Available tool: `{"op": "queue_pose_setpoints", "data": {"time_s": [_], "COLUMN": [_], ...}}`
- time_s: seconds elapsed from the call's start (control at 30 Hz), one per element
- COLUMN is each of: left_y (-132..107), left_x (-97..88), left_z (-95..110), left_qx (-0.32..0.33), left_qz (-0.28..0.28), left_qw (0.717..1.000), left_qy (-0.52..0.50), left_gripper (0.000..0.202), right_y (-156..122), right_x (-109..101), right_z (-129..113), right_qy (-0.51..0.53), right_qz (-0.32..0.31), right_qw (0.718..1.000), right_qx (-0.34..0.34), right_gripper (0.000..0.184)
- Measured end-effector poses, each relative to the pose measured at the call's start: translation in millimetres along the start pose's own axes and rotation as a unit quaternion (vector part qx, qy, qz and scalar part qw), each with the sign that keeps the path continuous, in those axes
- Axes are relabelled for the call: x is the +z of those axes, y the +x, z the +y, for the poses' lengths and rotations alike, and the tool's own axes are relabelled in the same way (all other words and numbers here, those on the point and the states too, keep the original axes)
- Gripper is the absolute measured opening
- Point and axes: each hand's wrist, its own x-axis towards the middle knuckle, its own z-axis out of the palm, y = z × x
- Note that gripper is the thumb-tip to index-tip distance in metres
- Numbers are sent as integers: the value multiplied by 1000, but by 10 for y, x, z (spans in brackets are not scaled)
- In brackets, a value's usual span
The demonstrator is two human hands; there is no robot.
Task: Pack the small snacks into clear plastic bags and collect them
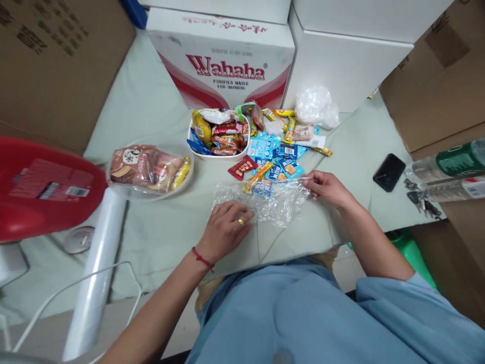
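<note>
Left hand (pixel 228 225): nearest, just in from the surface's (pixel 170 230) front edge, back upward, fingers loosely curled together over the near left part of the bag; whether they grip the film, I cannot tell.
Clear plastic bag (pixel 280 208): between the hands, flattened and wrinkled; looks mostly unfilled, though whether the nearest packets are inside or under it is unclear.
Right hand (pixel 328 189): thumb and index finger pinch the bag's far right part.
Loose packets (pixel 286 169): heaped from the bag's far side toward the surface's back edge; seemingly the part left undone.
Round clear tub (pixel 166 196): toward the surface's left edge, already holding wrapped food.
White bowl (pixel 212 157): beside the heap, already full of wrapped snacks.
Wahaha carton (pixel 235 60): farthest, behind the bowl.
</note>
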Motion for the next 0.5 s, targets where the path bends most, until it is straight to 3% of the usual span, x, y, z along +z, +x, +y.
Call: {"op": "queue_pose_setpoints", "data": {"time_s": [0.13,0.2,0.27,0.37,0.43,0.5], "left_y": [12,18,23,44,70,99], "left_x": [101,131,154,171,169,160], "left_z": [-46,-15,48,192,308,424], "left_qx": [-13,-30,-68,-157,-212,-248], "left_qz": [-18,-24,-31,-33,-28,-24], "left_qw": [997,996,993,980,966,956], "left_qy": [-73,-82,-88,-119,-143,-157], "left_gripper": [12,16,22,24,24,25], "right_y": [-79,-236,-474,-873,-1062,-1132], "right_x": [-42,-82,-94,53,290,583], "right_z": [-41,-97,-145,-129,-56,31], "right_qy": [1,29,96,190,210,238], "right_qz": [78,142,147,0,-121,-166], "right_qw": [996,987,983,978,955,932], "right_qx": [-38,-62,-44,83,174,217], "right_gripper": [46,44,37,36,41,46]}}
